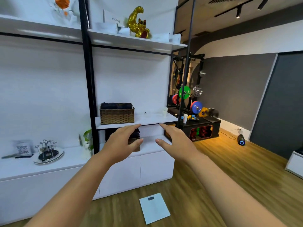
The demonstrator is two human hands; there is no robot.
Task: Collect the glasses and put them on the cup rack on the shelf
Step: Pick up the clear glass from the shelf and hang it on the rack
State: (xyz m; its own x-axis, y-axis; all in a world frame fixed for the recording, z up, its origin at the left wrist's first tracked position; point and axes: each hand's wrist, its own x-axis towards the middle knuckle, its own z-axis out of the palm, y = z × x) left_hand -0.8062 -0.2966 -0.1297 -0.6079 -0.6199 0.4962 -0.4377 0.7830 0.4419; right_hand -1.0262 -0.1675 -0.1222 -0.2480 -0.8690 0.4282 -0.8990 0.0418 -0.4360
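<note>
A wire cup rack point(48, 152) on a round tray stands on the white counter at the lower left, with nothing hanging on it. On the middle shelf point(147, 120), faint clear glasses point(164, 111) stand near the right end, and one more small glass point(145, 113) sits nearer the centre; blur hides their exact number. My left hand point(123, 142) and my right hand point(176, 142) are both stretched out in front of that shelf's edge, fingers straight, holding nothing.
A wicker basket point(117, 113) sits at the left of the middle shelf. A gold cat figure point(139, 23) stands on the upper shelf. A white scale point(154, 208) lies on the wooden floor. Gym weights point(196, 107) fill the room's far right.
</note>
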